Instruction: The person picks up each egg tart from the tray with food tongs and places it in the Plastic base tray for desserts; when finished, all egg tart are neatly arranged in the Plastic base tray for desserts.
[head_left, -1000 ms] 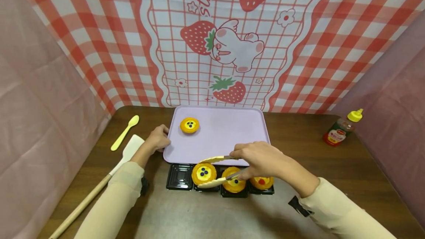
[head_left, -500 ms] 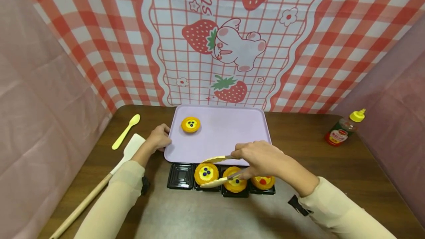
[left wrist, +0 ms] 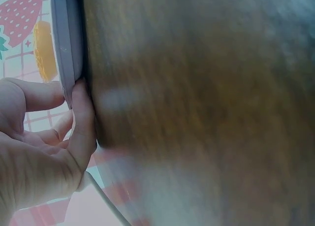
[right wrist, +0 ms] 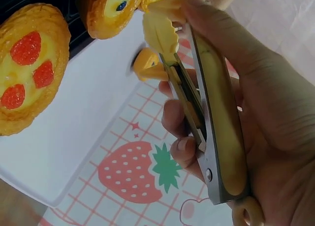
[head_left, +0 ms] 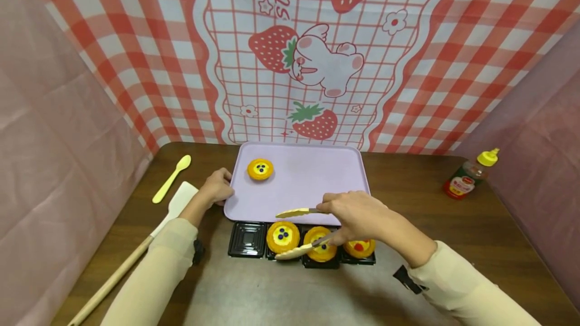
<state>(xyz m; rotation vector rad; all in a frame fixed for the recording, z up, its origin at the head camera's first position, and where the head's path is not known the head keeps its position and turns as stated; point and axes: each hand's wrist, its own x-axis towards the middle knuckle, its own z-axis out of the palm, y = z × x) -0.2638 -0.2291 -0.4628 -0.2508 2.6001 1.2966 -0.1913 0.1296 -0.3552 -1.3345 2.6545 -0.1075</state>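
My right hand [head_left: 360, 215] grips yellow-tipped tongs [right wrist: 216, 108]. In the head view their arms are spread, one tip on each side of a blueberry tart [head_left: 283, 237] in a black square box. A second blueberry tart [head_left: 317, 253] lies partly behind the lower tong arm. The strawberry tart [right wrist: 32, 68] beside it is partly hidden by my right hand in the head view. My left hand [head_left: 217, 186] pinches the left rim of a lilac tray [head_left: 312, 180] between thumb and finger, as the left wrist view shows. On that tray sits another blueberry tart [head_left: 260, 169].
A black box [head_left: 247, 239] with no tart stands at the row's left end. To the left lie a yellow spoon [head_left: 172, 179] and a long-handled white spatula [head_left: 181, 197]. A red sauce bottle [head_left: 468, 177] stands far right. A checked cloth [head_left: 181, 64] hangs behind.
The tongs' arms have spread wider around the boxed blueberry tart, which has shifted slightly right. My left hand keeps its place on the tray rim.
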